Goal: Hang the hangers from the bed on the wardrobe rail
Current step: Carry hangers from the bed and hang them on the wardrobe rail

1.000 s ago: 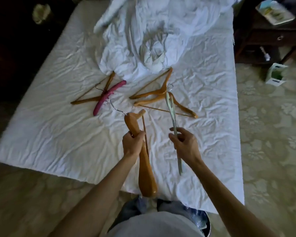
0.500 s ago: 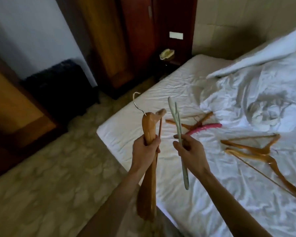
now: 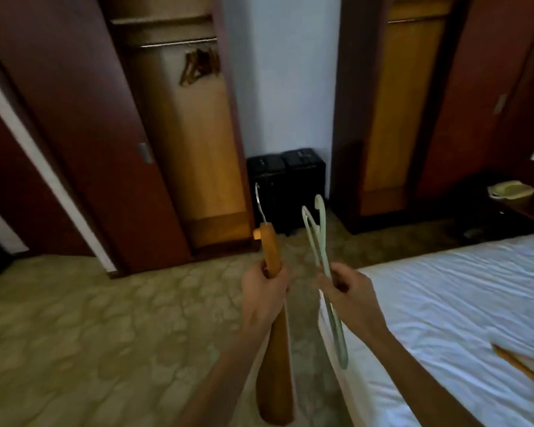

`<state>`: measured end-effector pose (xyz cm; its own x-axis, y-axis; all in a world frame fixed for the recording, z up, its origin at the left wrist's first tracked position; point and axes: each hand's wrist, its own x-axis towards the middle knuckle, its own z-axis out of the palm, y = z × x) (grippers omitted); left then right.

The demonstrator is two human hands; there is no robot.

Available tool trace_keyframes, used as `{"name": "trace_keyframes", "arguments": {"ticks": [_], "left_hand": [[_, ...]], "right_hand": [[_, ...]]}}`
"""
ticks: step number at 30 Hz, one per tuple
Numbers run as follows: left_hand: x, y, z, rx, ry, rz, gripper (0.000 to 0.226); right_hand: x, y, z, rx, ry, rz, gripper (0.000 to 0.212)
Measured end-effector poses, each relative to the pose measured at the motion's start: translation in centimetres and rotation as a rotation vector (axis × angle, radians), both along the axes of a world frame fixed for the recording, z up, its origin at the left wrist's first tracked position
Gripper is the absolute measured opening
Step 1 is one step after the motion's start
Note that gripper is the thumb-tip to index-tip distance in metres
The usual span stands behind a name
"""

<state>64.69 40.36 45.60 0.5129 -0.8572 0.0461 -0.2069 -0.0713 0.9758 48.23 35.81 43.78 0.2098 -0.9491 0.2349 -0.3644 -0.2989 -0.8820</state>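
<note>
A patterned beige carpet (image 3: pixel 90 334) is filling the floor here, and the open wardrobe (image 3: pixel 179 124) is standing at the far side of it, its dark sliding door (image 3: pixel 74 134) pushed to its left. Inside the wardrobe, high up, the wardrobe rail (image 3: pixel 179 43) is running across, and a cluster of dark hangers (image 3: pixel 199 66) is hanging from it toward its right end. To the right of the wardrobe, two black suitcases (image 3: pixel 285 186) are sitting against the pale wall, and beyond them a second cupboard (image 3: pixel 404 112) is showing its orange interior. In front of the wardrobe, nearer the camera, the left hand (image 3: pixel 264 292) is gripping a wooden hanger (image 3: pixel 275 349), fingers curled tight round its neck, the metal hook pointing up toward the suitcases and the broad arm hanging down. Just right of it, the right hand (image 3: pixel 349 294) is pinching a pale green plastic hanger (image 3: pixel 318 241) with curled fingers, hook up, lower end dangling below the wrist. Well to the right of the wardrobe, the white-sheeted bed (image 3: pixel 444 303) is reaching in, and the tip of another wooden hanger (image 3: pixel 518 365) is lying on it at the frame's edge.
</note>
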Motion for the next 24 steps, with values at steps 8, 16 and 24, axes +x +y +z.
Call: {"name": "trace_keyframes", "arguments": {"ticks": [8, 16, 24], "left_hand": [[17.9, -10.2, 0.9, -0.025, -0.098, 0.109, 0.016], [34.2, -24.1, 6.1, -0.084, -0.134, 0.143, 0.023], [48.3, -37.2, 8.1, -0.113, -0.156, 0.174, 0.020]], "right_hand": [[18.0, -12.3, 0.2, -0.027, -0.037, 0.173, 0.016], [36.8, -28.0, 5.2, -0.062, -0.063, 0.250, 0.011], [51.2, -39.1, 7.5, -0.024, -0.087, 0.308, 0.011]]}}
